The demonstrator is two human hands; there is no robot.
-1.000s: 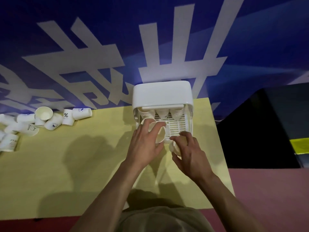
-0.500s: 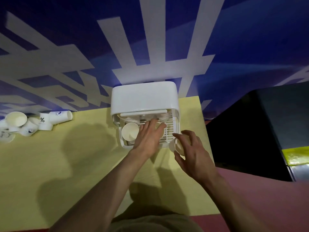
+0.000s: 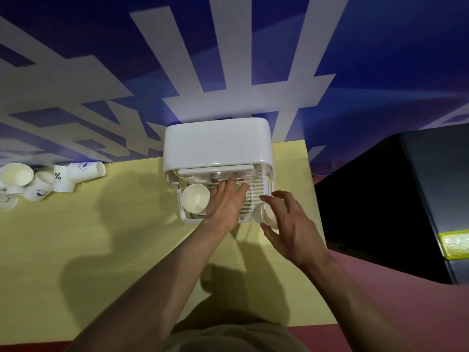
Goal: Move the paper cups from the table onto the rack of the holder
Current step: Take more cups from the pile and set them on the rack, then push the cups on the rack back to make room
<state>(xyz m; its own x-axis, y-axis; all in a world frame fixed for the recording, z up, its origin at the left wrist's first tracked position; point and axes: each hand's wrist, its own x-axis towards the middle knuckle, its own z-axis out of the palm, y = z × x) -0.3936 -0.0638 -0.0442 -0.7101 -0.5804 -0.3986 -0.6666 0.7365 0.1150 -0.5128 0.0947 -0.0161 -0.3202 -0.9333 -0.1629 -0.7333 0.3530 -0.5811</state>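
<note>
White holder [image 3: 218, 143] at far edge of yellow table [image 3: 114, 237], lid up, slatted rack [image 3: 256, 196] exposed in front. One paper cup [image 3: 195, 198] upright on rack, left front corner, mouth up. More cups in back row under lid, partly hidden; count unclear.

Left hand [image 3: 227, 203] reaching over rack middle, palm down, fingers straight and spread, tips near back row. Holding nothing visible; released. Just beside upright cup, contact with it not clear. Whether fingertips touch back-row cups cannot tell.

Right hand [image 3: 289, 226] at rack's right front corner, fingers and thumb curled around second cup [image 3: 265, 215]. Cup tilted on side, mouth facing left toward rack. Grasped, off the table; overlapping rack's front right edge in view, cannot tell if touching it.

Remaining cups [image 3: 38, 182] clustered at table's far left edge, well apart from holder. Some upright mouth up, some upside down, one lying on side pointing right. Printed marks on several, one with a percent sign.

Blue backdrop [image 3: 101, 59] with large white strokes behind table. Dark cabinet [image 3: 418, 199] to the right, yellow strip on its side. Reddish floor [image 3: 380, 313] below right forearm. Hand and arm shadows across the tabletop.
</note>
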